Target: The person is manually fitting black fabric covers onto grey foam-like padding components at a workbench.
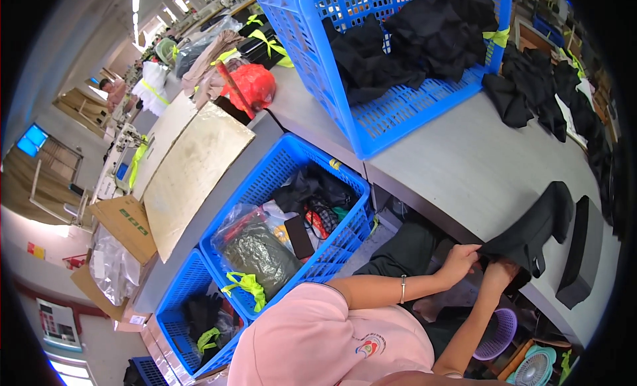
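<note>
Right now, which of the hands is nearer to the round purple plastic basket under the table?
Right. The right hand grips black fabric just above the purple basket; the left hand grips it farther away.

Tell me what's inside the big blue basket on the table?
The blue basket holds a heap of black cloth pieces, one tied with a yellow strip. Anything beneath the heap is hidden.

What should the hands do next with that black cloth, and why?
Probably pull the black cloth piece flat onto the grey table. Left hand and right hand both pinch its end at the table edge, where it lies bunched.
</note>
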A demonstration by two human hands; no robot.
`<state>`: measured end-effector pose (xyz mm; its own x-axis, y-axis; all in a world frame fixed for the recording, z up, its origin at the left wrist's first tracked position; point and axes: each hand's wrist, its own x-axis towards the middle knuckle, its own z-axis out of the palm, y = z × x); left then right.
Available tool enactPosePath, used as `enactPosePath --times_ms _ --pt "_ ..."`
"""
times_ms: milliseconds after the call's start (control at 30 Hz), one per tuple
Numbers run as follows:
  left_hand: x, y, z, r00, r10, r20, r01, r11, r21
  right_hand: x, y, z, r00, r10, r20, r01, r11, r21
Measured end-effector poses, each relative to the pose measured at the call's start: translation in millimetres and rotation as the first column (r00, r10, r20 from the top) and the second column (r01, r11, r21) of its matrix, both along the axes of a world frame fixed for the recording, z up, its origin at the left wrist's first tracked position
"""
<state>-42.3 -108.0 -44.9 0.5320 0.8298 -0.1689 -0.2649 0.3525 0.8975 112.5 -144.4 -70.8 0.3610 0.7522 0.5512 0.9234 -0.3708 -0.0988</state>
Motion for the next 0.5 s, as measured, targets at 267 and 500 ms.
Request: enactPosePath --times_ms 267,500 --pt "37 -19 0 0.977 -0.053 0.207 0.111 0.954 -0.277 -16 0 42 0.957 -0.124 -0.264 0.089 0.986 -0.14" --pt "66 -26 -15 0.991 -0.066 -0.113 0.036 0.968 -0.248 35 -16 -12 0.993 -0.11 0.046 0.118 0.857 -0.502"
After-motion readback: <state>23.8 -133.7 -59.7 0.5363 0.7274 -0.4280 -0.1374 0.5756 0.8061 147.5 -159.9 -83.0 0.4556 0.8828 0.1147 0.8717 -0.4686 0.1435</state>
